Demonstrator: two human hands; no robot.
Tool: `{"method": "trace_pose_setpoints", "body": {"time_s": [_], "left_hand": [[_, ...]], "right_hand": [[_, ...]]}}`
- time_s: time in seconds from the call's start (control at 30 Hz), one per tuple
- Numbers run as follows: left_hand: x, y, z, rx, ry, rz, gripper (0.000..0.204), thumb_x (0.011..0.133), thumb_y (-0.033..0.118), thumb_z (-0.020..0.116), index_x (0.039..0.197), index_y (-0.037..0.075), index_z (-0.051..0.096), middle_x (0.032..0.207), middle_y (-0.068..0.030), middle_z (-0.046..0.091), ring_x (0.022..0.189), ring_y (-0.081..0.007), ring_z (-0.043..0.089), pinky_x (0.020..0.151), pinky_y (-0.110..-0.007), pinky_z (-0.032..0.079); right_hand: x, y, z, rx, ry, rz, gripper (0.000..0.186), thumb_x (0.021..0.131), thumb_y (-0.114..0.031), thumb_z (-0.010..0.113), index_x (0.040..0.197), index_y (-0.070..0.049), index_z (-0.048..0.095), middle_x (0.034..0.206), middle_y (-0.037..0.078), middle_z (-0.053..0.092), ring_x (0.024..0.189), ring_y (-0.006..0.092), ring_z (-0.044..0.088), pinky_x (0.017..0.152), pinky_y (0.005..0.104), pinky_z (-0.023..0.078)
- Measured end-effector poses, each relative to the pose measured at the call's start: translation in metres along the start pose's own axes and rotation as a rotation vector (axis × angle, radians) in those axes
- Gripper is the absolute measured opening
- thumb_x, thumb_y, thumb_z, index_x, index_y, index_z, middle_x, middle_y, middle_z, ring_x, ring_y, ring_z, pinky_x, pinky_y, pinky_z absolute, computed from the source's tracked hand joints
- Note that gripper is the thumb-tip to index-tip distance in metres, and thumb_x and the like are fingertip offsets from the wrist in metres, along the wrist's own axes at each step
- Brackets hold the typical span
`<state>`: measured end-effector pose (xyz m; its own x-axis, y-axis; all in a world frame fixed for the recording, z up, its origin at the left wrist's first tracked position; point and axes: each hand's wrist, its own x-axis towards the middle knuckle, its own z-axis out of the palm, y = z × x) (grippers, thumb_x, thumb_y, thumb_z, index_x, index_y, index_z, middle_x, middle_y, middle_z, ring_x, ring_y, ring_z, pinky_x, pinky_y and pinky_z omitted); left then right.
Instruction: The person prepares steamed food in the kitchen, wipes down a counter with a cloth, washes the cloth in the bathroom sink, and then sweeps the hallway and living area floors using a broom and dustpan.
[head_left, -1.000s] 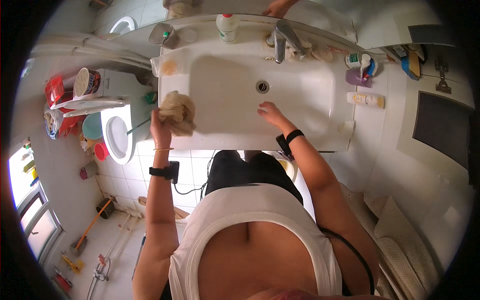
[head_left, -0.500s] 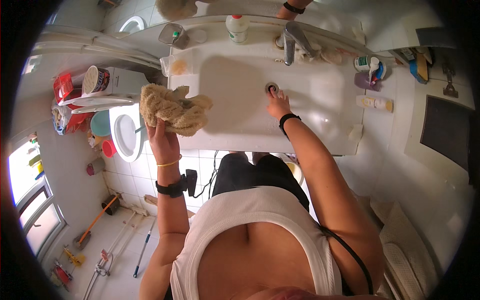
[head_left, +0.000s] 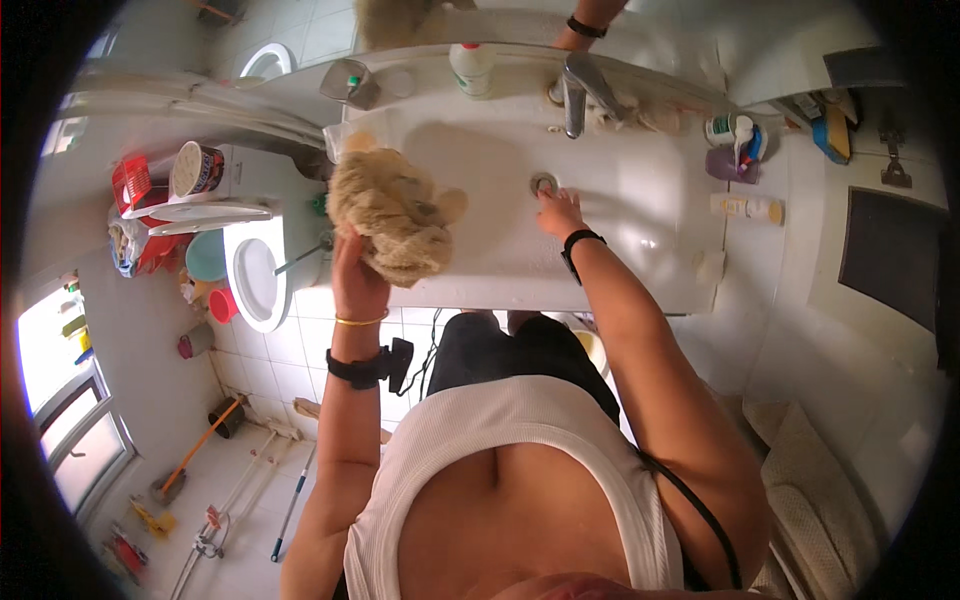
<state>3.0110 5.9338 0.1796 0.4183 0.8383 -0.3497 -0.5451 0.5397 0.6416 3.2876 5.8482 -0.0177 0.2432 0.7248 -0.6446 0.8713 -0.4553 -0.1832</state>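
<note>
My left hand grips a bunched, fluffy tan cloth like a towel, over the left front part of the white washbasin. The cloth covers most of the fingers. Down in the basin my right hand reaches to the round metal drain. Its index fingertip touches the drain, and the other fingers are spread beside it. Beyond that hand stands the chrome faucet at the back rim.
A white bottle with a red cap and a clear square container stand along the back rim. Bottles and a purple item sit right of the basin. Left are a toilet and a red basket.
My left hand has carried the cloth to the right, further over the basin. My right hand stays at the drain, whose dark middle now looks greyer.
</note>
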Motion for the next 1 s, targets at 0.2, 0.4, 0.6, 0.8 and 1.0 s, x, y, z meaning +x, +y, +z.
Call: {"method": "trace_pose_setpoints", "body": {"time_s": [0.2,0.4,0.6,0.8,1.0], "left_hand": [[0.016,-0.021,0.022,-0.128,-0.138,-0.343,0.053,0.087,0.041,0.035,0.124,0.003,0.029,0.119,-0.0123,0.043,0.107,-0.0256,0.045,0.09,-0.038,0.039],[0.022,-0.038,0.04,0.197,-0.257,-0.471,0.049,0.083,0.029,0.051,0.119,0.0,0.036,0.114,-0.0119,0.047,0.102,-0.0225,0.05,0.087,-0.034,0.041],[0.033,-0.063,0.028,0.034,-0.124,-0.646,0.051,0.085,0.038,0.044,0.12,0.003,0.035,0.113,-0.0132,0.048,0.101,-0.0221,0.05,0.087,-0.033,0.042],[0.021,-0.076,0.038,0.024,-0.375,-0.521,0.056,0.086,0.034,0.043,0.128,0.003,0.024,0.121,-0.0134,0.041,0.106,-0.0216,0.046,0.09,-0.034,0.039],[0.036,-0.097,0.009,0.168,-0.465,-0.659,0.05,0.086,0.022,0.045,0.126,0.0,0.024,0.118,-0.0135,0.043,0.106,-0.0214,0.046,0.087,-0.031,0.042]], "right_hand": [[-0.08,-0.052,-0.084,1.078,-0.068,-0.54,0.08,0.07,-0.012,0.063,0.134,-0.013,0.015,0.134,0.009,0.027,0.126,0.0226,0.02,0.101,0.0373,0.017],[-0.117,-0.06,-0.087,1.189,0.076,-0.624,0.063,0.073,-0.002,0.056,0.129,-0.007,0.028,0.127,0.006,0.037,0.116,0.0177,0.035,0.096,0.028,0.028],[-0.148,-0.028,-0.069,1.727,0.161,-0.329,0.046,0.078,0.0,0.041,0.123,-0.005,0.035,0.111,0.005,0.049,0.1,0.0113,0.045,0.084,0.0231,0.037],[-0.176,-0.018,-0.087,1.469,0.388,-0.491,0.028,0.082,-0.008,0.042,0.11,-0.004,0.043,0.103,0.003,0.05,0.094,0.0117,0.047,0.083,0.0247,0.038],[-0.193,-0.015,-0.102,2.088,0.307,-0.287,0.027,0.082,-0.014,0.042,0.107,-0.004,0.045,0.102,0.004,0.051,0.094,0.0147,0.049,0.084,0.0293,0.04]]}}
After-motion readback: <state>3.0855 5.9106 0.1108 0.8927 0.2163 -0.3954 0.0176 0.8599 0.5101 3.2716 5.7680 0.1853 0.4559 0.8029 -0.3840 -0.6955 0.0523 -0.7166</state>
